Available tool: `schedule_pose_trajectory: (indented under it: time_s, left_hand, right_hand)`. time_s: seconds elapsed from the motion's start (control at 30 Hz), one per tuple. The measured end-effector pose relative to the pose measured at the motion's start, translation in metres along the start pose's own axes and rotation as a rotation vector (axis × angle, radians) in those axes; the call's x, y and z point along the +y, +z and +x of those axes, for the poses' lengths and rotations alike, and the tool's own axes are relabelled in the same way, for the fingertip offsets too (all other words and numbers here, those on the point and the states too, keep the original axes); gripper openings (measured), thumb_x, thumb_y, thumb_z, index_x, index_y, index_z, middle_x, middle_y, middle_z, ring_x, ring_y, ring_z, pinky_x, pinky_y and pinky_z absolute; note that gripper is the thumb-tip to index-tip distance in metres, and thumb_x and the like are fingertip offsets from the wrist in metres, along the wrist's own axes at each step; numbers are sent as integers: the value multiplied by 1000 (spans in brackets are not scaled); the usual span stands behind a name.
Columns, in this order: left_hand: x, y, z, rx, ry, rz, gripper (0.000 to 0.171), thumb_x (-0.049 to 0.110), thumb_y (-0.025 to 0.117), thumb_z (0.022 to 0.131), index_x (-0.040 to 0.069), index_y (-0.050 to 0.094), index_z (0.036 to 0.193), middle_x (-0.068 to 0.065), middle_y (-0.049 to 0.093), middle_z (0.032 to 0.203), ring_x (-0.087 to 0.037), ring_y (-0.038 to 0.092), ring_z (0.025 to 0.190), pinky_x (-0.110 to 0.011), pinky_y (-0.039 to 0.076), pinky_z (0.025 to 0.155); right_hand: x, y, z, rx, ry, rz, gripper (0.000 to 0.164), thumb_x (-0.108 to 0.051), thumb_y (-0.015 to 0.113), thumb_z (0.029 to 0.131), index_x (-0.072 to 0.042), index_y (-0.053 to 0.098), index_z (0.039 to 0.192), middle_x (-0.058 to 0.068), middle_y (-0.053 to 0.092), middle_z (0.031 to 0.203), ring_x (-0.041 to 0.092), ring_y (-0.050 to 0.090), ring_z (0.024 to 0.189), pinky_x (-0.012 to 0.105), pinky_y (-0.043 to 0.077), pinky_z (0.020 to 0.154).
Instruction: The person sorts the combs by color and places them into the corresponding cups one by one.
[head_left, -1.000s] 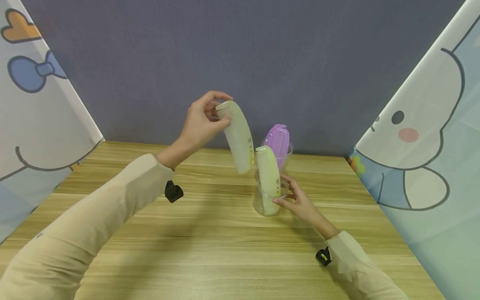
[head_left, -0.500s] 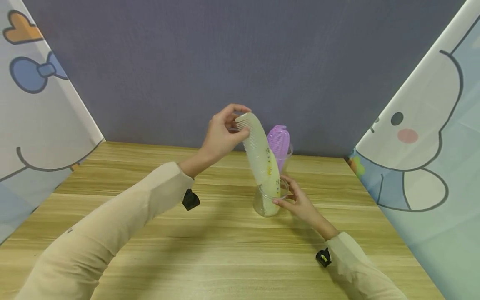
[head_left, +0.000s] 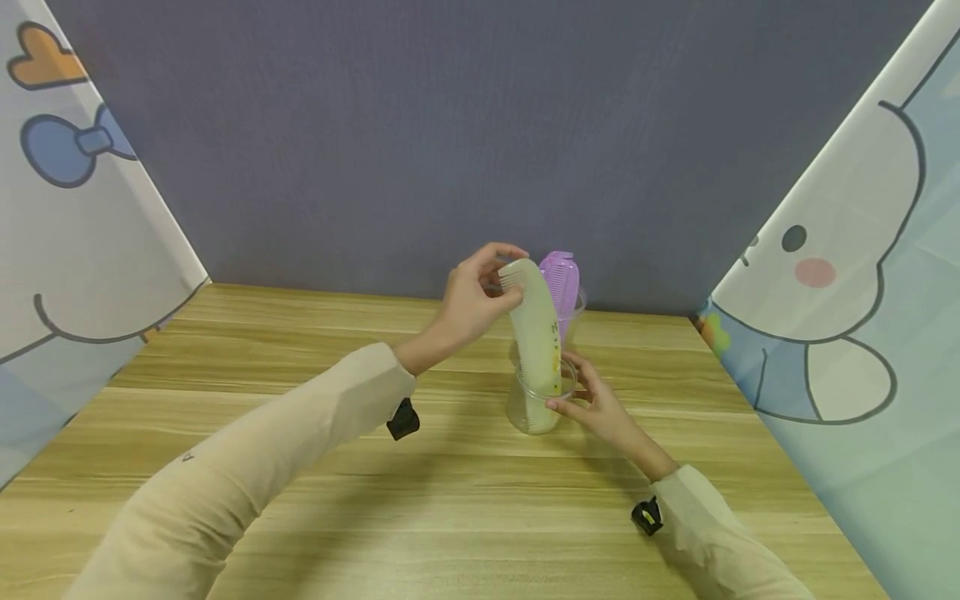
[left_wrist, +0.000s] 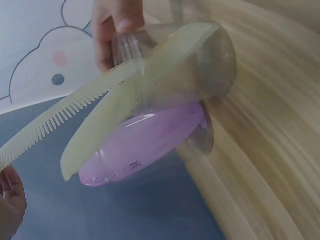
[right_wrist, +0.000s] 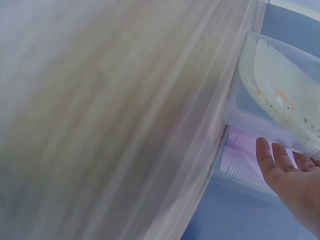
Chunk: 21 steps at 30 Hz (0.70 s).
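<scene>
My left hand (head_left: 474, 302) pinches the top of a pale green comb (head_left: 534, 321) between thumb and fingers. The comb leans slightly, and its lower end reaches into the mouth of a clear plastic cup (head_left: 517, 410). Around that cup's rim my right hand (head_left: 597, 407) curls its thumb and fingers, keeping it upright on the table. Another pale green comb (left_wrist: 95, 132) stands in the same cup, mostly covered by the held one in the head view. Both pale combs show through the cup wall in the right wrist view, with small printed decorations.
Directly behind, a second clear cup (head_left: 581, 303) holds purple combs (head_left: 562, 279). The wood-grain table (head_left: 420, 517) ends at a dark grey panel (head_left: 360, 150). Cartoon-printed panels (head_left: 825, 350) flank both sides. Black wrist cameras (head_left: 403, 419) hang near the cuffs.
My left hand has carried its comb right and down, from left of the front cup to over its mouth and in alongside the other pale comb. My right hand has stayed on the cup.
</scene>
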<state>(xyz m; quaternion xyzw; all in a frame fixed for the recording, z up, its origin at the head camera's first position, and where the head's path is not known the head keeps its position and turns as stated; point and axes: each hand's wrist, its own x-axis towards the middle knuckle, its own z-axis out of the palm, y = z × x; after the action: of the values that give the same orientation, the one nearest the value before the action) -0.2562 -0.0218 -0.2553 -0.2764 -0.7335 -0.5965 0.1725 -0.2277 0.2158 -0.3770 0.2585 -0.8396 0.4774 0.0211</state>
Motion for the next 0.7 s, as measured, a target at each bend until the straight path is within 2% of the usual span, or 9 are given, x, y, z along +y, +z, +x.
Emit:
schedule_pose_trajectory:
  time_s: [0.5, 0.7]
  left_hand:
    - [-22, 18, -14, -42, -37, 8, 32, 1, 62, 81, 8, 55, 111, -11, 66, 91, -15, 61, 74, -24, 55, 68]
    - [-30, 22, -19, -67, -52, 31, 33, 1, 65, 80, 7, 56, 112, -11, 65, 104, -19, 62, 80, -30, 56, 72]
  right_hand:
    - [-1, 0, 0, 5, -4, 4, 71, -7, 67, 81, -6, 27, 139, 24, 41, 135, 41, 42, 122, 55, 43, 91]
    - [-1, 1, 1, 4, 0, 2, 70, -7, 66, 81, -6, 27, 139, 24, 41, 135, 41, 43, 121, 55, 43, 91]
